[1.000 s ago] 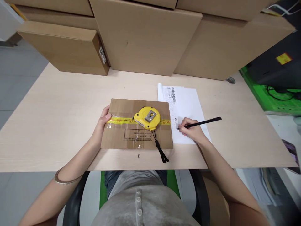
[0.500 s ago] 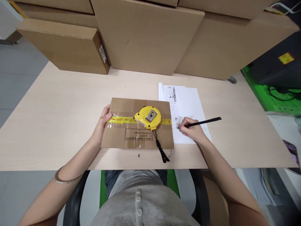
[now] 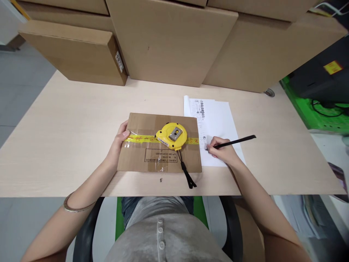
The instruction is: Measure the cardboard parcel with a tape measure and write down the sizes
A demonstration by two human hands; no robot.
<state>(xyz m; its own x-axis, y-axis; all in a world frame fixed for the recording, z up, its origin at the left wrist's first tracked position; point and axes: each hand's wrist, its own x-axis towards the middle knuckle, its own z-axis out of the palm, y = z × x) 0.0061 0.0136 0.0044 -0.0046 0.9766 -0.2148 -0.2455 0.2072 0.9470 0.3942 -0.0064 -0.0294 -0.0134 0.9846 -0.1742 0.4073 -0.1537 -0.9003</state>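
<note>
A small flat cardboard box (image 3: 141,154), sealed with yellow tape, lies in front of me on the light wooden desk (image 3: 68,127). A yellow tape measure (image 3: 171,136) with a black strap rests on top of it. My left hand (image 3: 119,142) grips the box's left edge, thumb on top. My right hand (image 3: 221,150) is closed on a black pen (image 3: 236,142), whose tip touches the lower left part of a printed white sheet (image 3: 216,125) beside the box.
Large cardboard boxes (image 3: 169,43) stand along the desk's back edge, one lying flat at the back left (image 3: 73,54). A green crate with black gear (image 3: 321,105) sits to the right. A small dark speck (image 3: 161,179) lies near the front edge.
</note>
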